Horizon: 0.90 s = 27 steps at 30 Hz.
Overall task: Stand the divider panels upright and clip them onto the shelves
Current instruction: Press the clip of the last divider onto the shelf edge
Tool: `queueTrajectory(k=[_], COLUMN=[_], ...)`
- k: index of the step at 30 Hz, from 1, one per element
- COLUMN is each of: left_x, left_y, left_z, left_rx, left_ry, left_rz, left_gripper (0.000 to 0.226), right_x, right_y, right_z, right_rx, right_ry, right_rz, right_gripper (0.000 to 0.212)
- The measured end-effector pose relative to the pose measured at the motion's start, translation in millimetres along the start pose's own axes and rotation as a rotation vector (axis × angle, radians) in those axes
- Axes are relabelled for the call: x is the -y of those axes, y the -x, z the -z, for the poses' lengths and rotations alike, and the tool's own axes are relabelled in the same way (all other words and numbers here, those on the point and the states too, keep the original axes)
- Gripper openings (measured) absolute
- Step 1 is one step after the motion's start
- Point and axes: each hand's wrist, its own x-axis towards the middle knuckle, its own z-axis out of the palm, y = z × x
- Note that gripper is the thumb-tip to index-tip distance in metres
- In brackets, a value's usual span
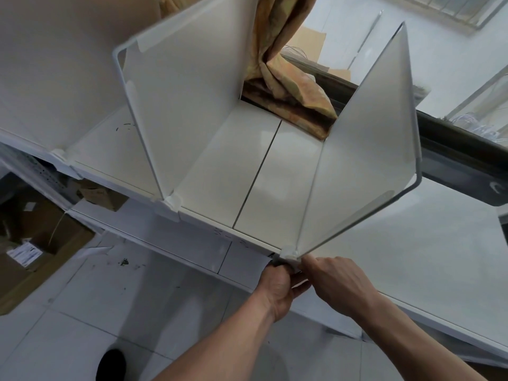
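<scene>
Two translucent white divider panels stand upright on a white shelf (242, 171). The left panel (176, 100) sits in a white clip (172, 202) at the shelf's front edge. The right panel (365, 149) meets the front edge at another white clip (289, 255). My left hand (277, 290) grips under the shelf edge just below that clip, fingers curled around its underside. My right hand (338, 281) presses against the clip's right side with its fingertips at the panel's lower corner.
A third clip (59, 155) sits on the shelf edge at far left. A yellow curtain (283, 67) hangs behind the shelf. Cardboard boxes (41, 243) lie on the tiled floor at lower left. A lower shelf (192, 246) runs beneath. My shoe (111, 364) is on the floor.
</scene>
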Motion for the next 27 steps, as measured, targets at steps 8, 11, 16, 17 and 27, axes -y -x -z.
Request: queueTrajectory(k=[8, 11, 16, 17, 27], left_x=[-5, -6, -9, -10, -11], left_y=[3, 3, 5, 6, 7], left_z=[2, 3, 4, 4, 6], left_rx=[-0.016, -0.026, -0.02, -0.018, -0.006], left_ry=[0.003, 0.004, -0.003, -0.004, -0.026], left_rz=[-0.02, -0.027, -0.031, -0.033, -0.039], left_gripper=[0.036, 0.034, 0.034, 0.034, 0.034], right_x=[5, 7, 10, 10, 11], right_y=[-4, -4, -6, -6, -7], right_z=[3, 4, 3, 3, 4], right_rx=[-0.005, -0.01, -0.017, -0.019, -0.032], right_ry=[0.038, 0.057, 0.06, 0.057, 0.047], right_rz=[-0.003, -0.009, -0.018, -0.02, -0.023], right_gripper=[0.019, 0.022, 0.022, 0.022, 0.027])
